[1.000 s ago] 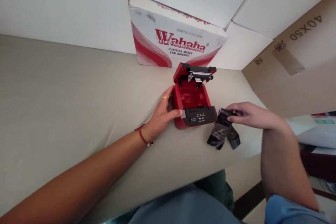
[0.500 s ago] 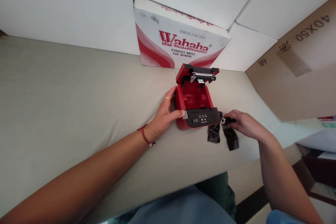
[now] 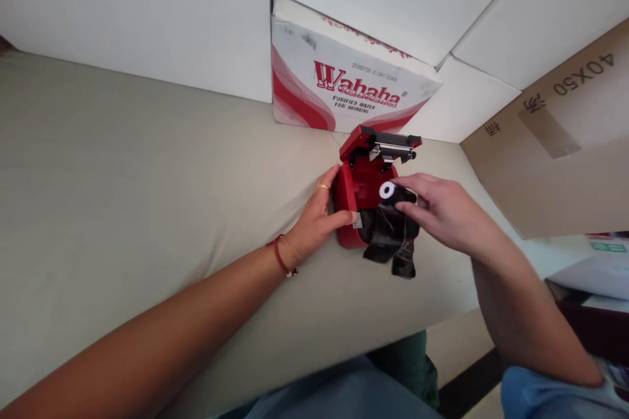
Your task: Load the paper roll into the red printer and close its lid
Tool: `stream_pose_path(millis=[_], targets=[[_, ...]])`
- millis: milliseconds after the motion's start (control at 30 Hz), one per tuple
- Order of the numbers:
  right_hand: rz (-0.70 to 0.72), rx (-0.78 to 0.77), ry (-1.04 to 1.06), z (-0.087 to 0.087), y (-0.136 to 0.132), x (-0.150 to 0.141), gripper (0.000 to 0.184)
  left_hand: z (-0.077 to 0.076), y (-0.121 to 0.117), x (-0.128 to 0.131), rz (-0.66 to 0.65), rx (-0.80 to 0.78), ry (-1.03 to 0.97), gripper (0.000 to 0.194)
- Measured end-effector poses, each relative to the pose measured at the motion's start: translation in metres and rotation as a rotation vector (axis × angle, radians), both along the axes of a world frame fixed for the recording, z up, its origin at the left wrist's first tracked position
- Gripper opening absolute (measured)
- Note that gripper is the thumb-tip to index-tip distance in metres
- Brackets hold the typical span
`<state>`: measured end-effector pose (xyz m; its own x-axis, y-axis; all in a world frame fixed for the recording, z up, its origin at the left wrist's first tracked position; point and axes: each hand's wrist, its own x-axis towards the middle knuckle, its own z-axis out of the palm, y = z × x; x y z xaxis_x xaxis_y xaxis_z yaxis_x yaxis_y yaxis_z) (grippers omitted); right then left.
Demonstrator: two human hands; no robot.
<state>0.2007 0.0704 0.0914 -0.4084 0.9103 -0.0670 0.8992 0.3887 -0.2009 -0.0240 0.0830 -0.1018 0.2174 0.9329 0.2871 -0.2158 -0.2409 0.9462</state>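
A small red label printer [image 3: 346,190] stands on the pale tabletop with its lid [image 3: 381,142] raised. My left hand [image 3: 319,213] grips its left side, thumb on the front corner and fingers along the side wall. Between the fingers and thumb of my right hand [image 3: 437,206] is a black paper roll [image 3: 400,195], its white core facing left. The roll is over the front right of the printer's open bay, and a loose black strip [image 3: 386,239] hangs from it. Strip and roll hide most of the printer's front panel.
A white and red water carton [image 3: 358,98] stands right behind the printer. White boxes [image 3: 147,19] line the back of the table [image 3: 147,177]. To the right is a large brown cardboard box [image 3: 560,144].
My right hand has lifted the black roll and brought it left, from beside the printer to over its bay. My left hand still grips the printer. The view has shifted slightly.
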Motion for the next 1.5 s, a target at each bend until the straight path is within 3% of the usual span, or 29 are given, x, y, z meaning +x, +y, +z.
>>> stream_pose_path(millis=[100,233,500,600,767,900,1033,1200,1300,1367,1433,1500], targets=[[-0.077,0.042,-0.183,-0.019,0.014,-0.03,0.043,0.005,-0.002,-0.002,-0.06,-0.072,-0.041,0.098],[-0.064,-0.01,-0.316,-0.023,0.026,-0.048,0.045,0.01,-0.004,-0.004,-0.09,-0.116,-0.071,0.101],[-0.007,-0.026,-0.174,-0.036,0.039,-0.048,0.045,0.015,-0.004,-0.004,-0.116,-0.159,-0.082,0.105],[0.061,0.022,-0.015,-0.028,0.023,-0.04,0.038,0.015,-0.003,-0.005,-0.119,-0.15,-0.077,0.106],[0.215,0.212,0.243,-0.023,-0.032,-0.018,0.028,0.009,-0.003,-0.004,-0.087,-0.117,-0.01,0.106],[0.216,0.316,0.264,-0.047,-0.07,0.0,0.043,0.013,-0.012,-0.005,0.127,0.087,0.143,0.088],[0.208,0.386,0.258,-0.073,-0.091,0.009,0.062,0.033,-0.033,-0.005,0.429,0.458,0.343,0.053],[0.235,0.378,0.263,-0.073,-0.099,0.013,0.057,0.051,-0.054,0.003,0.354,0.865,0.549,0.035],[0.151,0.346,0.405,-0.066,-0.089,0.022,0.042,0.051,-0.057,0.008,0.377,0.951,0.656,0.031],[-0.057,0.358,0.589,-0.065,-0.066,0.03,0.033,0.05,-0.056,0.009,0.395,0.979,0.685,0.031],[-0.281,0.379,0.777,-0.068,-0.031,0.035,0.038,0.049,-0.056,0.008,0.394,0.985,0.69,0.036],[-0.371,0.359,0.89,-0.074,0.009,0.035,0.054,0.049,-0.056,0.008,0.385,0.977,0.689,0.041]])
